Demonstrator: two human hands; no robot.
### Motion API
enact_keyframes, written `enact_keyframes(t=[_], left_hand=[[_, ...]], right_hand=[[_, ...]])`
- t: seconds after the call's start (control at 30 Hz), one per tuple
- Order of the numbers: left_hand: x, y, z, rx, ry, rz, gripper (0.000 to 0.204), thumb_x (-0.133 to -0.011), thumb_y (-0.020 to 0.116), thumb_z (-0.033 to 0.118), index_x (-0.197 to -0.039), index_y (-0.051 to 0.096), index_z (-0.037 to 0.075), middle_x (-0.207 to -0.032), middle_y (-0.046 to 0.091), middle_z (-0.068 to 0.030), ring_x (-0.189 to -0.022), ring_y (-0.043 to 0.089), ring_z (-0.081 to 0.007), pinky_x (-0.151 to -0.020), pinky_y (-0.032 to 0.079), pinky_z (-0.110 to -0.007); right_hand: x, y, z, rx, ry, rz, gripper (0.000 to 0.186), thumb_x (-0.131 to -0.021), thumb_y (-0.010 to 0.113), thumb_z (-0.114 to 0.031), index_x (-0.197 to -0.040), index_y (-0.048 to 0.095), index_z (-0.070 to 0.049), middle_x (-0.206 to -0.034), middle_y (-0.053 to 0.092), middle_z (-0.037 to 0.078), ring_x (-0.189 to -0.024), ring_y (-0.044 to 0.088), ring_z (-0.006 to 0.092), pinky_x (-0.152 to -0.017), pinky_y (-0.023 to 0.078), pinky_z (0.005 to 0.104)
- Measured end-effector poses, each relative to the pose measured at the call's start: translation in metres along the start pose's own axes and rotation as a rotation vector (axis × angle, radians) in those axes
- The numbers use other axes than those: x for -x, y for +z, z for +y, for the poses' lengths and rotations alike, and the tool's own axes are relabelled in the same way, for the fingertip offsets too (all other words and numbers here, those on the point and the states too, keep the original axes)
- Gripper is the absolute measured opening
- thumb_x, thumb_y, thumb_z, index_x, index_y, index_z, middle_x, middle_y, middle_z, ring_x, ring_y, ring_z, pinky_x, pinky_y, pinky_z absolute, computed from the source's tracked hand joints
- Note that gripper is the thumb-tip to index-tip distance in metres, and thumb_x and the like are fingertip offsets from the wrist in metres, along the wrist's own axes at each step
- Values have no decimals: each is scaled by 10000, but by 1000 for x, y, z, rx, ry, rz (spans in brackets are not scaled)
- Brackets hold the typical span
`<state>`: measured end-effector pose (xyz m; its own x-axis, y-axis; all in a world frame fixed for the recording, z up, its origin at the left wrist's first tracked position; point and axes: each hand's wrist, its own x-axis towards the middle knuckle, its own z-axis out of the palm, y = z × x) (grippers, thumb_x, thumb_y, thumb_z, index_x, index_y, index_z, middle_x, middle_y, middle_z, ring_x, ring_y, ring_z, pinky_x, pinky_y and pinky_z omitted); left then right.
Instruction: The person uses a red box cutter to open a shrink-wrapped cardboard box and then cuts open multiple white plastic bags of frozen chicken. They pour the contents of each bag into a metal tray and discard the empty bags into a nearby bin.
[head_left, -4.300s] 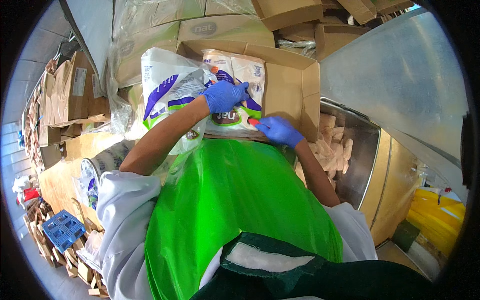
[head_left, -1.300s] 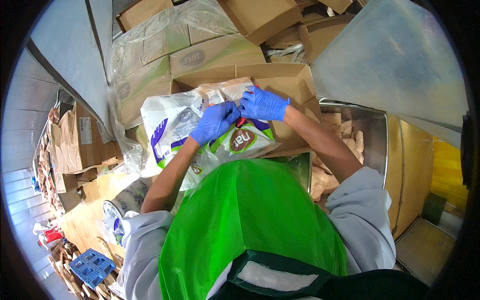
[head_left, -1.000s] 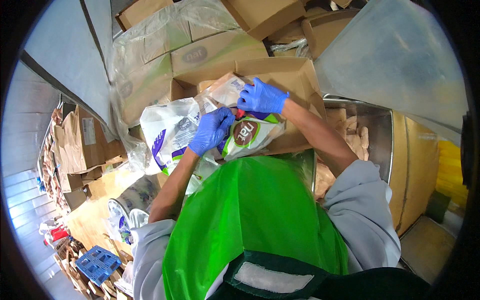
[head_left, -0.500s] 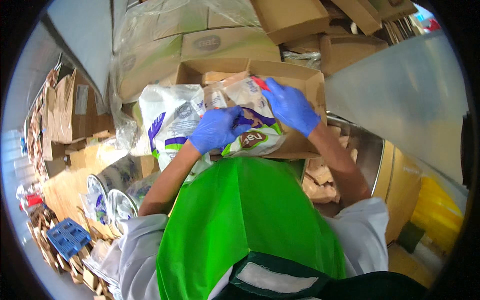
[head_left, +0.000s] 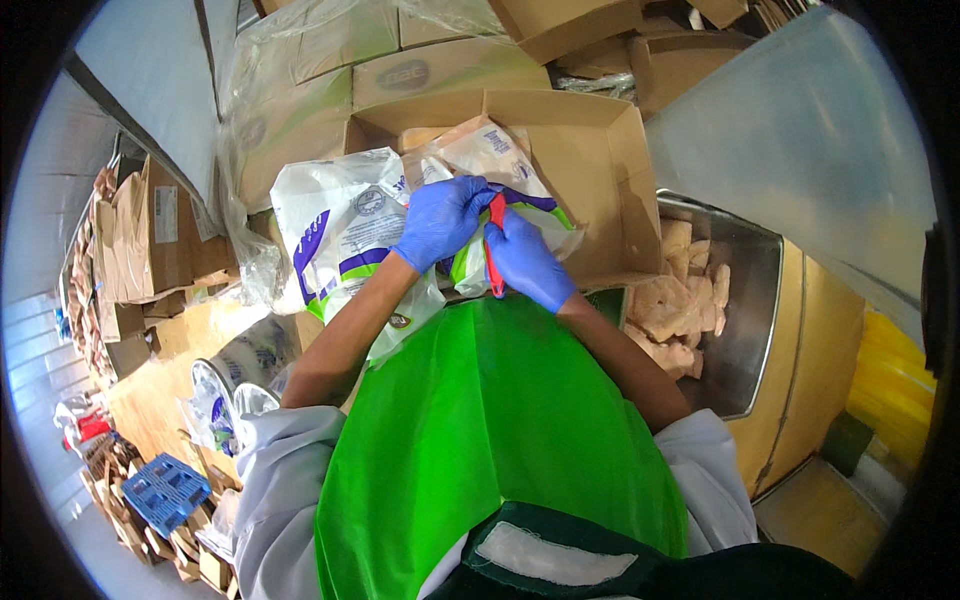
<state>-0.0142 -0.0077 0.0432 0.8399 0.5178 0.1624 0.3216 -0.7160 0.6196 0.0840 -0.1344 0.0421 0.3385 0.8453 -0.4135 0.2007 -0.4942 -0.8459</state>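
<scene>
A plastic food bag (head_left: 485,150) with white, purple and green print lies in an open cardboard box in front of me; pale pinkish contents show through it. My left hand (head_left: 440,222), in a blue glove, pinches the bag's near part with closed fingers. My gloved right hand (head_left: 528,260) grips a slim red cutter (head_left: 493,272) close beside the left fingers, at the bag. The exact contact between cutter and bag is hidden by the hands. A second, flattened-looking white printed bag (head_left: 345,215) spreads to the left, partly under my left wrist.
The cardboard box (head_left: 600,180) backs onto wrapped cartons (head_left: 430,75). To my right, a metal tub (head_left: 755,340) holds raw, pale meat pieces (head_left: 690,285). Grey panels (head_left: 780,150) rise at right. Lower left are rolls of printed film (head_left: 245,355) and a blue pallet (head_left: 167,492).
My right hand has come down and left with the red cutter, from the bag's far right side to beside my left hand. The left hand has shifted slightly right, still on the bag.
</scene>
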Motion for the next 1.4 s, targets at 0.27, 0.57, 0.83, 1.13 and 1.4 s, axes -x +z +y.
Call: enact_keyframes(t=[0.27, 0.57, 0.83, 1.13, 1.4], left_hand=[[6, 7, 0, 113, -99, 70, 237, -894, 550, 271, -805, 639, 70, -782, 621, -187, -720, 599, -395, -619, 460, -448], [4, 8, 4, 298, -238, 97, 273, -905, 556, 283, -781, 653, 60, -684, 597, -180, -647, 588, -369, -593, 456, -398], [1, 14, 6, 609, -355, 149, 320, -928, 565, 271, -743, 620, 16, -575, 554, -97, -509, 490, -177, -538, 417, -329], [-7, 15, 11, 517, -333, 133, 357, -935, 542, 287, -711, 615, 19, -572, 553, -91, -521, 492, -177, -544, 412, -336], [-7, 18, 16, 524, -340, 143, 357, -927, 551, 286, -714, 612, 5, -574, 554, -98, -522, 494, -172, -546, 409, -336]], right_hand=[[29, 18, -10, 345, -223, 174, 244, -902, 441, -140, -1012, 463, 77, -853, 587, 345, -834, 582, 499, -733, 433, 576], [50, 18, -21, 402, -138, 78, 242, -870, 466, -114, -990, 473, 96, -848, 590, 342, -832, 587, 495, -756, 446, 562], [28, -1, -25, 244, 13, 237, 292, -914, 451, -191, -1017, 462, 82, -820, 599, 338, -786, 595, 492, -712, 455, 566], [26, 31, 10, 512, -491, 536, 288, -925, 455, -195, -1023, 442, 76, -764, 595, 333, -764, 594, 492, -681, 451, 579], [38, 12, -31, 566, -57, 100, 393, -879, 449, -165, -1101, 460, 159, -1004, 553, 355, -919, 603, 444, -840, 481, 508]])
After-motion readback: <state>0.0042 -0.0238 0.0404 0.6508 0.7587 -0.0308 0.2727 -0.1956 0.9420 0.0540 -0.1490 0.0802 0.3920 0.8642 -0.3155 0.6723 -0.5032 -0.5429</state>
